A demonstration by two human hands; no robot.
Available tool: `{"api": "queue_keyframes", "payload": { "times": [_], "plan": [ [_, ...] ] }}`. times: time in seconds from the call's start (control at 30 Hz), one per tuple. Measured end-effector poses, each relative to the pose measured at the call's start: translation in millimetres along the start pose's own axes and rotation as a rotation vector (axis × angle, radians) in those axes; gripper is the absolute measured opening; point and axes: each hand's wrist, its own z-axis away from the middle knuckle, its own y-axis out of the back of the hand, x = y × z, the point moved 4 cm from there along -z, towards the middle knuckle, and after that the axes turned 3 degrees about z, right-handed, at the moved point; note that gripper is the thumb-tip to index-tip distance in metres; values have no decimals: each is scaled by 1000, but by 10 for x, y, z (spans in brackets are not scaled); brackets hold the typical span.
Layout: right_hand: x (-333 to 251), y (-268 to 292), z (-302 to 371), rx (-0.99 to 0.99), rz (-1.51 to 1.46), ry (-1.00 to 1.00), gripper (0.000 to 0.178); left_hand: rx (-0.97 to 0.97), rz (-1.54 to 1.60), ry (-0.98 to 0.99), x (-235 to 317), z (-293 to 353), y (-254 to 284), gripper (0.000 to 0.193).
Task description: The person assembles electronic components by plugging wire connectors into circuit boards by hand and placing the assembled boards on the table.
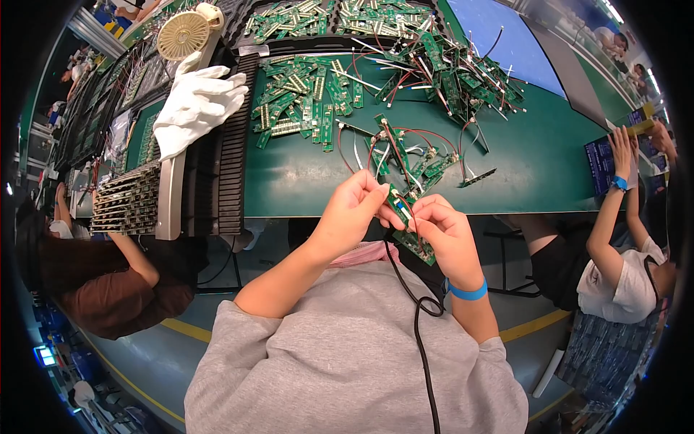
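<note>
Our left hand (352,210) and right hand (451,233) hold one green circuit board (398,205); wired boards (432,52) seem done, unwired boards (318,85) remain.

Green worktop (296,189) extends away beyond left hand (356,206) and right hand (450,231). Below both: grey floor (510,311). Right of right hand, black metal legs (504,254) stand near a yellow floor line (535,327). Strip light (613,11) shines far ahead, rightward.

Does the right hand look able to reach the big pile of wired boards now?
Probably yes: the right hand is busy with a green board, but nothing tall seems to block the pile.
</note>
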Motion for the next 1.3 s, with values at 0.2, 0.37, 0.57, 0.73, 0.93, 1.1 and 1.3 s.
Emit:
{"api": "queue_keyframes", "payload": {
  "times": [0.2, 0.37, 0.57, 0.73, 0.93, 1.1, 1.3],
  "plan": [
    [26, 22, -26, 6, 17, 7, 5, 5, -16, -13, 1, -4, -17, 16],
    [57, 61, -27, 35, 37, 4, 5, -10, -55, -47, -17, -6, -57, 13],
    [152, 7, -40, 47, 30, 113, 8, -39, -34, -66, 31, 123, -39, 16],
    [98, -54, 3, 47, 52, 144, 5, -59, -55, -35, -12, 93, -6, 19],
    [24, -28, 11, 53, 197, 211, 4, -70, -69, -81, 19, 57, -59, 18],
    [16, -41, 4, 74, 202, 225, 4, -55, -139, -122, 34, 74, -86, 18],
    [-90, -12, -1, 164, 298, 288, 5, -13, -348, -201, 15, 22, -95, 19]
  ]
}}
